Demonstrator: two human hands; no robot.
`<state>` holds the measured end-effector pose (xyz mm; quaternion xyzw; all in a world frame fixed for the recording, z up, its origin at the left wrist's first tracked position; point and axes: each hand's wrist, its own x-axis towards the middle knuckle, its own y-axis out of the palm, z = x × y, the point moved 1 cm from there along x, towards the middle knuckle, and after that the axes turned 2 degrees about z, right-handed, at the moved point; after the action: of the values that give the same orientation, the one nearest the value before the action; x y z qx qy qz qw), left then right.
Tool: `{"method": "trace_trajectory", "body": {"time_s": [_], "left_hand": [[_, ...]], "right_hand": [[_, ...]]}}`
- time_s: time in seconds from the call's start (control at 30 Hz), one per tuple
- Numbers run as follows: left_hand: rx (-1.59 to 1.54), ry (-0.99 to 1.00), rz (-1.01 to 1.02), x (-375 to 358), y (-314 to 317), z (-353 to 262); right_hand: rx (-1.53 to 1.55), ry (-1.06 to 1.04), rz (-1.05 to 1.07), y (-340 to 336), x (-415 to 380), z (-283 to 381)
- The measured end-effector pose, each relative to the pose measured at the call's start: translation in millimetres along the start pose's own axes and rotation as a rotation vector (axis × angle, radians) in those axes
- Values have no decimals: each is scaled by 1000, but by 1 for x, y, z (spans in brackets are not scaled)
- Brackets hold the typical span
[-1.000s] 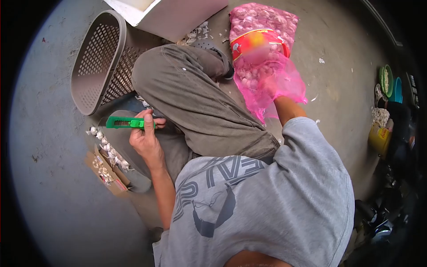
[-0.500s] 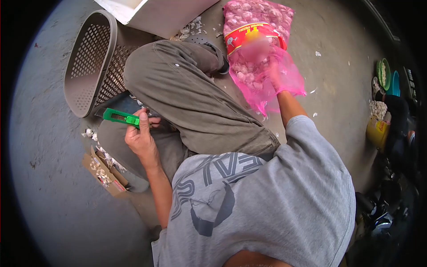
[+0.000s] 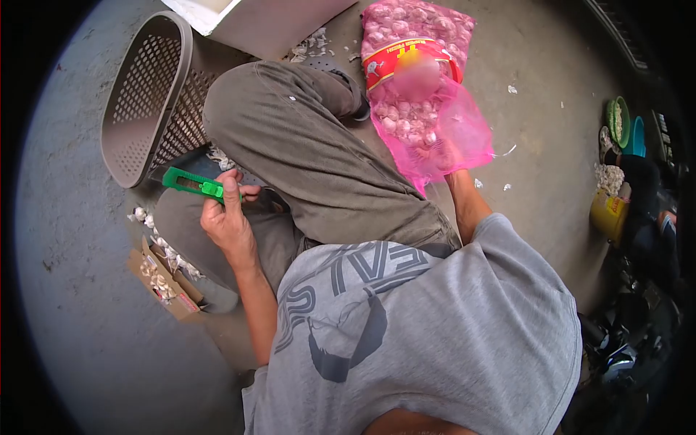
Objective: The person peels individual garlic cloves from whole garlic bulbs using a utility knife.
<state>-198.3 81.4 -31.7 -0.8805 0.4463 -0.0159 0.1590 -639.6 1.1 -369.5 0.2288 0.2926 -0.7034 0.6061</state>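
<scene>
You sit on a grey floor (image 3: 87, 319), your trousered legs (image 3: 326, 145) folded in front of you. At the floor's far edge in view stands a white box (image 3: 272, 32), and to its right lies the pink mesh bag (image 3: 467, 119), packed with garlic, a red label wrapped across its middle. A brown perforated basket (image 3: 127, 156) sits toward the floor's left edge, just beyond your left knee. Nearer to you on that side is an open cardboard box (image 3: 185, 309) with pale pieces in it. Toward the floor's right edge are a yellow tub (image 3: 607, 216), a green bowl (image 3: 610, 118) and a blue bowl (image 3: 639, 138). Your right hand (image 3: 440, 155) is inside the loose near end of the bag, seen through the mesh; you cannot tell from this whether it grips anything. Your left hand (image 3: 229, 210) is closed around a green cutter (image 3: 190, 183), held above your left leg and pointing toward the basket. White garlic bulbs (image 3: 172, 254) lie in a row between that leg and the cardboard box. Small peel scraps (image 3: 315, 43) lie beside the white box.
</scene>
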Motion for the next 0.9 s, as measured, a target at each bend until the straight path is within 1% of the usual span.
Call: {"method": "trace_trajectory", "body": {"time_s": [0.1,0.27,0.37,0.57,0.63,0.73,0.9], "left_hand": [[-6,26,16,-1,0,1],[-8,56,46,-7,-2,3],[-20,74,33,-10,-4,3],[-110,-92,43,-6,-12,3],[-100,-102,34,-5,-12,7],[-59,-128,52,-1,-9,7],[-34,-150,79,4,-3,5]], "right_hand": [[-20,69,14,-15,-25,-24],[-118,98,76,-20,-40,-18],[-202,58,135,-3,-30,9],[-374,-35,236,51,20,72],[-387,-52,246,62,37,88],[-402,-60,261,77,53,95],[-384,-52,290,88,57,86]]}}
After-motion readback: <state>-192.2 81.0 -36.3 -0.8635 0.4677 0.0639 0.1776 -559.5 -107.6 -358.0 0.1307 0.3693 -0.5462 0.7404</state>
